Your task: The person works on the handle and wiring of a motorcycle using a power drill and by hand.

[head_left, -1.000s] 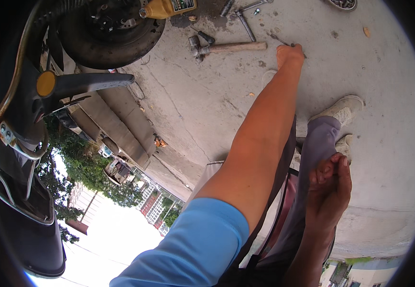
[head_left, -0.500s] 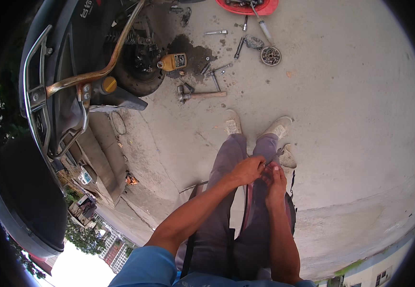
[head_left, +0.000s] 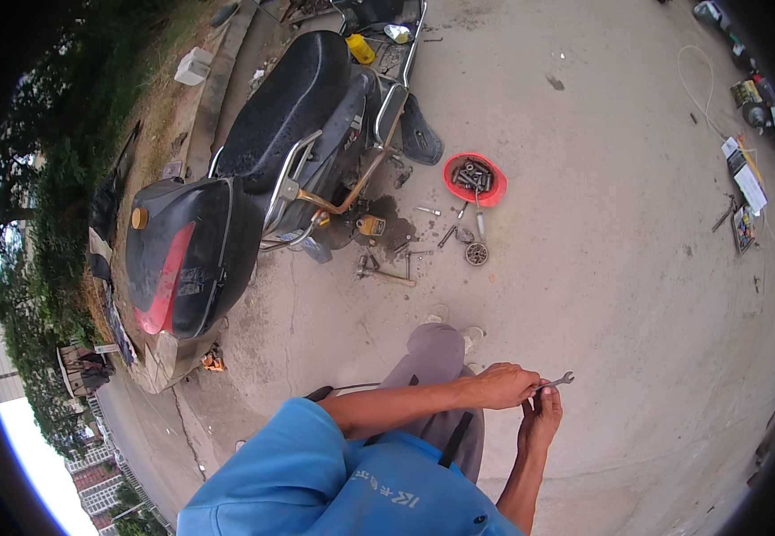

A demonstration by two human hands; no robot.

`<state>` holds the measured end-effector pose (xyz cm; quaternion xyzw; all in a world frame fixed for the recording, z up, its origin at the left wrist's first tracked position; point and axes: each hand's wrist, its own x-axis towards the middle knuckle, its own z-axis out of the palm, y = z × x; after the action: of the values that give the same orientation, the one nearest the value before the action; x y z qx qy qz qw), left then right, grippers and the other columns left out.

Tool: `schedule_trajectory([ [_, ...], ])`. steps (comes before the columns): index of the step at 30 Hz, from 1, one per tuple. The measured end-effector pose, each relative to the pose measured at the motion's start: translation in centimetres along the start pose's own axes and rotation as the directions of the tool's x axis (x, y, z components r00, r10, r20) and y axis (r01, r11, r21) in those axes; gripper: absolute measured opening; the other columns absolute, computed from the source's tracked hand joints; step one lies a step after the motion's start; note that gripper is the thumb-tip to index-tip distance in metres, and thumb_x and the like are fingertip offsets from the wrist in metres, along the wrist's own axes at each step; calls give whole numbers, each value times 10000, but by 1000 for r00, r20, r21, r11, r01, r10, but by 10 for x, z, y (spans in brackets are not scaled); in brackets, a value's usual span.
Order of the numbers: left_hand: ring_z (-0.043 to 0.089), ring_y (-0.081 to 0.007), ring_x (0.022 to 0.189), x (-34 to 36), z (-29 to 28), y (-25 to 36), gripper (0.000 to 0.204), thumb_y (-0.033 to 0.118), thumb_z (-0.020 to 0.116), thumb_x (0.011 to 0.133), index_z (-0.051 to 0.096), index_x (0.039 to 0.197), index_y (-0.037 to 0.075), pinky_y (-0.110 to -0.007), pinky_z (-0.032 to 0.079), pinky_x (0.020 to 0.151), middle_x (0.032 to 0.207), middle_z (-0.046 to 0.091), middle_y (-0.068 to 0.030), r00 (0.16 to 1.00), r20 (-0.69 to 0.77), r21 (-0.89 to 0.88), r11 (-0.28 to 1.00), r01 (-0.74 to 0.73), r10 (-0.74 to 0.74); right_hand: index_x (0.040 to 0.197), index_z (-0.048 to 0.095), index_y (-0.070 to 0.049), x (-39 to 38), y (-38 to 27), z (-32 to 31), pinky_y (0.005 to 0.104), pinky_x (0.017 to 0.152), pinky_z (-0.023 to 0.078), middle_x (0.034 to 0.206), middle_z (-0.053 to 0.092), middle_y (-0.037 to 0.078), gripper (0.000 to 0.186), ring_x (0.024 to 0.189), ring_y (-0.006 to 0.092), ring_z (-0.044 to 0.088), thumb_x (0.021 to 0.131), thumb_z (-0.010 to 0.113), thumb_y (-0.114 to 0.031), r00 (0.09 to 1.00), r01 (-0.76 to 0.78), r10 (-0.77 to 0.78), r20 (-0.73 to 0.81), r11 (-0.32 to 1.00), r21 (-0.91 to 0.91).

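Note:
A small metal open-ended wrench (head_left: 561, 381) juts out to the right from between my hands, above the concrete ground. My left hand (head_left: 506, 386) is closed around its near end, knuckles up, and hides most of the handle. Just below, my right hand (head_left: 541, 420) has its fingertips pinched together against the shaft. Whether anything else sits in those fingers is too small to tell. Both hands are held out in front of my bent leg (head_left: 437, 357), to its right.
A black scooter (head_left: 289, 98) with a rear box (head_left: 191, 259) stands at the left. Beside it lie a hammer (head_left: 387, 276), a yellow bottle (head_left: 370, 225) and several wrenches. A red bowl (head_left: 497, 183) of sockets and a round part (head_left: 476, 255) are further out. More gear (head_left: 747, 183) lies far right.
The view has swung, bringing the whole scooter and my blue shirt into sight. My hands have moved right relative to my legs, and the wrench now shows more clearly.

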<state>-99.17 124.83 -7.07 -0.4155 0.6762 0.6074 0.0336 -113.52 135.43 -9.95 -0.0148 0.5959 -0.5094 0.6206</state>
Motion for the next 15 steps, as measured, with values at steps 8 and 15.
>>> schedule_trajectory([
  [8,662,-321,761,36,-92,69,226,212,514,955,653,1011,44,-455,489,713,785,677,-154,968,-203,17,989,-145,146,1042,596,-40,63,-157,63,348,846,539,973,645,85,147,921,173,631,996,553,-172,944,321,-313,110,945,-64],
  [15,681,-287,843,89,-227,74,262,225,528,942,641,1059,20,-405,509,762,858,702,-131,890,-454,-147,988,-42,-30,1054,613,-27,157,-305,86,233,485,416,715,590,16,195,578,112,544,988,564,-203,968,230,-225,115,972,-36],
])
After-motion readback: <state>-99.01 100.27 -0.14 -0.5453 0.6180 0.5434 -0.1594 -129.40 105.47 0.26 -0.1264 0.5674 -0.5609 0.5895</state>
